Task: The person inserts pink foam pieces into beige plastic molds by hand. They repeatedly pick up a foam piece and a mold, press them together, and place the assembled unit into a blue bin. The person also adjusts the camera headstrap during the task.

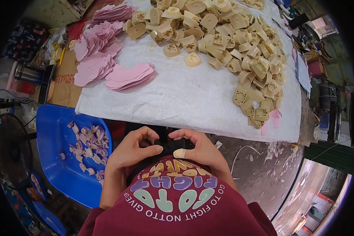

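Observation:
Close to my waist, in front of the table edge, both hands are curled around a black strap-like piece. My left hand is closed on its left end, thumb on top and fingers bent behind. The right end is gripped by my right hand, whose thumb wears a pale cover. Part of the black piece is hidden by my fingers, and its exact kind cannot be made out. Neither hand touches the table or the parts on it.
A white woven sheet covers the table. On it lie a large heap of beige shoe-heel-like pieces and stacks of pink cut sheets. At my left stands a blue tub holding small purple-and-cream pieces, beside a black fan.

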Action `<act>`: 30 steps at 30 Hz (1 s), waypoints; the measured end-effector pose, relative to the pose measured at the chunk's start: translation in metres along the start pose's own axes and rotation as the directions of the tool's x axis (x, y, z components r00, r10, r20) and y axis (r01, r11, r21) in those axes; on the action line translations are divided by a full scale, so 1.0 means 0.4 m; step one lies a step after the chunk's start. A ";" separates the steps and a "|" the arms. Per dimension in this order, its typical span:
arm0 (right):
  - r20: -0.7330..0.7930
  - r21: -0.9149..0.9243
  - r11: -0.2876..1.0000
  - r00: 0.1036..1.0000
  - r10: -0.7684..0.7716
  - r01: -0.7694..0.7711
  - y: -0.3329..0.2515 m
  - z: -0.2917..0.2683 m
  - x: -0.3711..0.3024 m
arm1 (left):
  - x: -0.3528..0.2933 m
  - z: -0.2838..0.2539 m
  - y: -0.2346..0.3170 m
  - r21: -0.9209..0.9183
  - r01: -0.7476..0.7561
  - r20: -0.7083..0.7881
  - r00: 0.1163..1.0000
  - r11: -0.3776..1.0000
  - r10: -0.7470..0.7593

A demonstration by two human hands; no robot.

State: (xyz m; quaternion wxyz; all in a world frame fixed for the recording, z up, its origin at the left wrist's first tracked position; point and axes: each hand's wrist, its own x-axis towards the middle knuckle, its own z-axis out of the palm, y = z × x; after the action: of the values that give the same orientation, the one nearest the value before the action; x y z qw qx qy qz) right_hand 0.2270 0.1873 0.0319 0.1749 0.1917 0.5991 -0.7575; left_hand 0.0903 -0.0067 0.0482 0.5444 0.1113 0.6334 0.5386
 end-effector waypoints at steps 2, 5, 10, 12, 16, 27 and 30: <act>-0.011 -0.067 0.997 0.999 -0.035 0.034 0.003 0.001 0.001 | -0.001 -0.004 0.002 0.074 0.065 -0.024 0.998 0.995 -0.063; -0.023 -0.073 0.997 1.000 -0.016 0.014 -0.002 0.004 0.000 | 0.002 -0.009 -0.002 0.167 0.054 -0.043 0.998 0.984 -0.047; 0.018 -0.174 0.984 0.999 -0.036 0.039 -0.021 0.021 0.008 | 0.000 0.000 0.014 0.122 0.048 0.011 0.999 0.991 -0.050; 0.082 -0.184 0.981 0.996 -0.041 0.056 -0.020 0.031 0.014 | 0.004 -0.007 0.003 0.096 -0.010 0.035 0.999 0.995 0.007; 0.067 -0.206 0.978 0.997 0.023 -0.009 -0.027 0.046 0.022 | 0.012 -0.015 -0.013 0.147 -0.117 0.058 0.992 0.982 0.110; 0.115 -0.165 0.983 0.992 -0.061 0.079 -0.015 0.062 0.038 | 0.012 -0.020 -0.018 0.122 -0.209 0.124 0.973 0.970 0.194; 0.122 -0.161 0.983 0.990 -0.070 0.089 -0.029 0.067 0.034 | 0.012 -0.015 -0.015 0.090 -0.162 0.095 0.984 0.983 0.153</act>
State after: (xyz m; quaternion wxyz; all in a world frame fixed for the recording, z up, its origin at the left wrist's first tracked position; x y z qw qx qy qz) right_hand 0.2072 0.1632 0.0403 0.1942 0.1080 0.6562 -0.7211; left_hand 0.0862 -0.0088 0.0397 0.5213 0.2113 0.6236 0.5430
